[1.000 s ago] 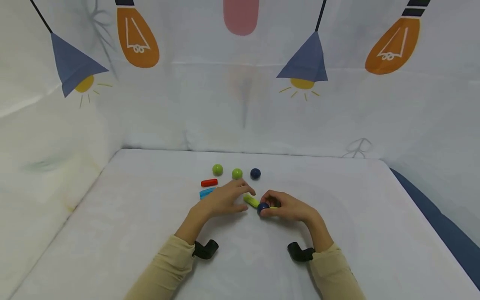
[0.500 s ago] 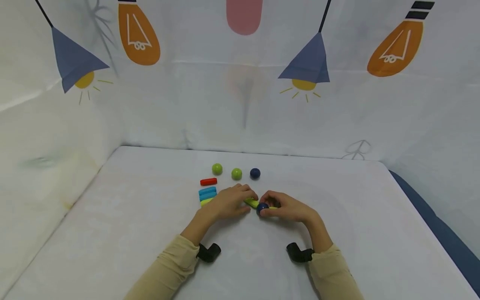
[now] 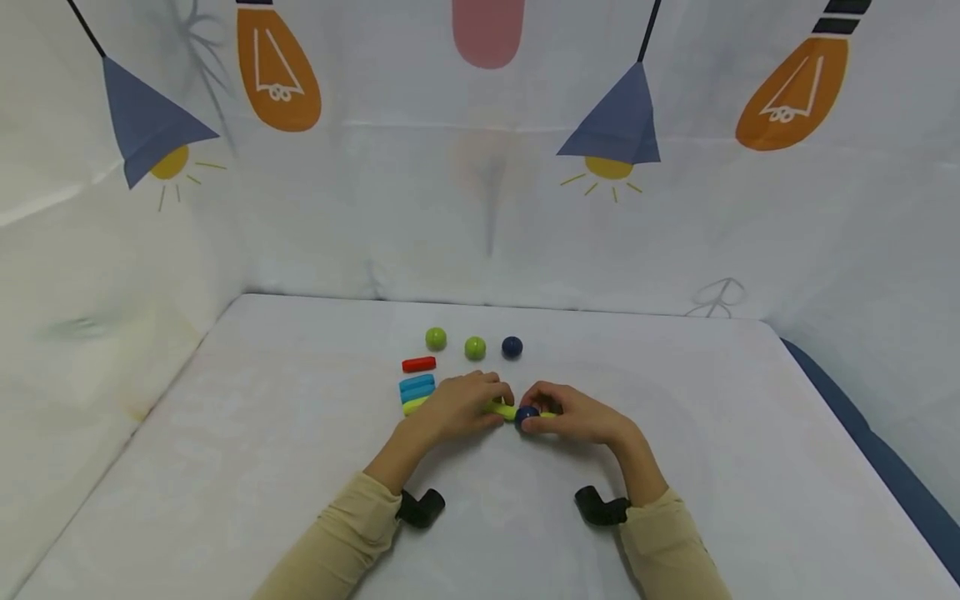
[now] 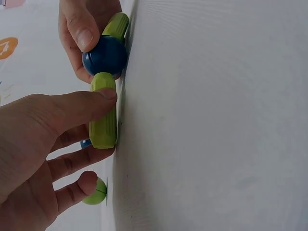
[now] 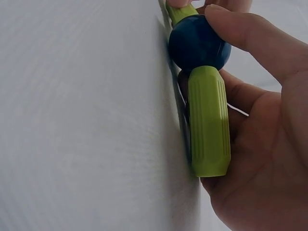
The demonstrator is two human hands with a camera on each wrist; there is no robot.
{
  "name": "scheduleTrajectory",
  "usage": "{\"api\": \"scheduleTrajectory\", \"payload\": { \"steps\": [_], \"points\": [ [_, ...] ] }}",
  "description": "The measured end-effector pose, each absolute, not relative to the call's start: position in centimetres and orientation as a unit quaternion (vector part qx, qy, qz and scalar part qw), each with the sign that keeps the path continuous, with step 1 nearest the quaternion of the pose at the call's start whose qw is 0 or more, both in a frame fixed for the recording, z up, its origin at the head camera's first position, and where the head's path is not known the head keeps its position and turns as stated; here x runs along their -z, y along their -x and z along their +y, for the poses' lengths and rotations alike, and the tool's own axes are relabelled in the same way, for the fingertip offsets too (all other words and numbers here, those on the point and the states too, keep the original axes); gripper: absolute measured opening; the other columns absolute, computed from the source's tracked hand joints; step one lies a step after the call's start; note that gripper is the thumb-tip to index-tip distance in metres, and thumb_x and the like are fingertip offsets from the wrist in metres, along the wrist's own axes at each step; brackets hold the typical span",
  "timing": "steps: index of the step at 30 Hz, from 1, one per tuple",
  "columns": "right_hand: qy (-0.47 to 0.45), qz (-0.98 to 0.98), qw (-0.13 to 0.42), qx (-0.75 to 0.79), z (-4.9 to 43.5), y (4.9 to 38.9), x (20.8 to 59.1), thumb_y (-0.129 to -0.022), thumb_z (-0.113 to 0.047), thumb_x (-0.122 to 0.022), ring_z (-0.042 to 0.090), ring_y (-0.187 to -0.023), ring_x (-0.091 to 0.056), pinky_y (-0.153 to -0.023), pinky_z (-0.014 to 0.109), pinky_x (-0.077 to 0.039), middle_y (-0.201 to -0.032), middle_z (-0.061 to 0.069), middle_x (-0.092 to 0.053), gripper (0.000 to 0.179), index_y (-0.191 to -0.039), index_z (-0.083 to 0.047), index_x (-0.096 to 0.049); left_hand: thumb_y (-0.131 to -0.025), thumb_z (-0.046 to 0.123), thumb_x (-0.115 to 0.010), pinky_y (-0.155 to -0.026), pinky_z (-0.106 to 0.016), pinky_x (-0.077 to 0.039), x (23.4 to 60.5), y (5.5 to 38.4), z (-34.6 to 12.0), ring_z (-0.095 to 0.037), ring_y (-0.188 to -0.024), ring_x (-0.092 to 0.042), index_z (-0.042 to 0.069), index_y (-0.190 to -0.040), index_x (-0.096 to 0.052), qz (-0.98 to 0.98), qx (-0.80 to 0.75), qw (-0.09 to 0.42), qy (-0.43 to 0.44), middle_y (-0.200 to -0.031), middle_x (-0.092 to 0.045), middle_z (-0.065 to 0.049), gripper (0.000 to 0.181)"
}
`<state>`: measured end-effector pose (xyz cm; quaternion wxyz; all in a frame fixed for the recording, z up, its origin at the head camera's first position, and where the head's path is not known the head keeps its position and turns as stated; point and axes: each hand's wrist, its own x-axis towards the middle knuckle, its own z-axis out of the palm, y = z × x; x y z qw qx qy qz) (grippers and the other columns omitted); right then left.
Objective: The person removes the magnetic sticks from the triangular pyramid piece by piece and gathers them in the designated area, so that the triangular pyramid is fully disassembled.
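Observation:
With thumb and fingers my right hand (image 3: 573,414) holds a dark blue ball (image 5: 198,44) low over the white table. A ridged yellow-green rod (image 5: 210,122) extends from the ball's right side, under my right palm. On the opposite side, my left hand (image 3: 459,407) pinches another yellow-green rod (image 4: 103,122) between thumb and fingers. That rod's near end meets the ball in the left wrist view, roughly in line with it. Whether it is seated in the ball cannot be seen.
Behind the hands lie two green balls (image 3: 436,338) and a second dark blue ball (image 3: 512,347). Left of them are a red rod (image 3: 418,364), blue rods (image 3: 417,382) and a yellow-green rod (image 3: 414,406), partly behind my left hand. A patterned white cloth (image 3: 420,217) hangs behind the table.
My left hand has come down and taken hold of the left yellow-green rod. The rod has swung from slanting to nearly level against the ball. My right hand has stayed put.

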<state>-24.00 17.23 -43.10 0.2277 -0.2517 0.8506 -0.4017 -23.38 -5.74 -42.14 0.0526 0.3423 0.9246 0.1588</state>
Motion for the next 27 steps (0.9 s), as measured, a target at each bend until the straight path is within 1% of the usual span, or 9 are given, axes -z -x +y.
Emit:
{"api": "scheduleTrajectory", "payload": {
  "steps": [4, 10, 17, 23, 27],
  "points": [
    [0.252, 0.853, 0.217, 0.402, 17.3, 24.0, 43.1, -0.086, -0.035, -0.068, 0.016, -0.085, -0.051, -0.074, 0.026, -0.042, -0.091, -0.001, -0.058, 0.027, -0.106, -0.021, -0.06, -0.088, 0.029, -0.067, -0.072, -0.022, -0.046, 42.0, 23.4, -5.7, -0.007, -0.087, -0.052, 0.025, -0.11, -0.064, 0.924, -0.16, 0.057, -0.343, -0.099, -0.06, 0.01, 0.023],
    [0.254, 0.851, 0.214, 0.407, 17.3, 23.9, 43.3, -0.086, -0.034, -0.067, 0.015, -0.083, -0.051, -0.072, 0.025, -0.042, -0.09, 0.0, -0.057, 0.028, -0.106, -0.017, -0.06, -0.088, 0.031, -0.067, -0.071, -0.02, -0.046, 42.0, 23.5, -5.9, -0.006, -0.088, -0.052, 0.025, -0.109, -0.064, 0.921, -0.161, 0.059, -0.35, -0.098, -0.06, 0.011, 0.022],
    [0.252, 0.856, 0.205, 0.402, 17.1, 23.8, 43.4, -0.086, -0.036, -0.067, 0.015, -0.081, -0.051, -0.07, 0.025, -0.042, -0.088, -0.001, -0.057, 0.027, -0.104, -0.018, -0.059, -0.088, 0.027, -0.067, -0.078, -0.022, -0.048, 41.8, 23.4, -6.2, -0.007, -0.091, -0.054, 0.023, -0.107, -0.066, 0.91, -0.182, 0.049, -0.368, -0.1, -0.062, 0.009, 0.02],
    [0.254, 0.856, 0.205, 0.401, 17.1, 23.8, 43.3, -0.086, -0.036, -0.068, 0.016, -0.082, -0.051, -0.071, 0.025, -0.043, -0.089, -0.002, -0.057, 0.027, -0.104, -0.02, -0.059, -0.088, 0.025, -0.067, -0.077, -0.022, -0.047, 41.5, 23.3, -6.8, -0.009, -0.092, -0.052, 0.024, -0.103, -0.069, 0.907, -0.171, 0.035, -0.384, -0.099, -0.061, 0.008, 0.015],
    [0.25, 0.86, 0.204, 0.396, 17.1, 23.9, 43.3, -0.085, -0.037, -0.068, 0.016, -0.083, -0.051, -0.071, 0.025, -0.042, -0.088, -0.002, -0.056, 0.026, -0.104, -0.022, -0.059, -0.087, 0.024, -0.069, -0.081, -0.025, -0.048, 41.2, 23.5, -7.6, -0.009, -0.094, -0.055, 0.023, -0.102, -0.069, 0.911, -0.185, 0.03, -0.368, -0.1, -0.063, 0.009, 0.016]
  ]
}}
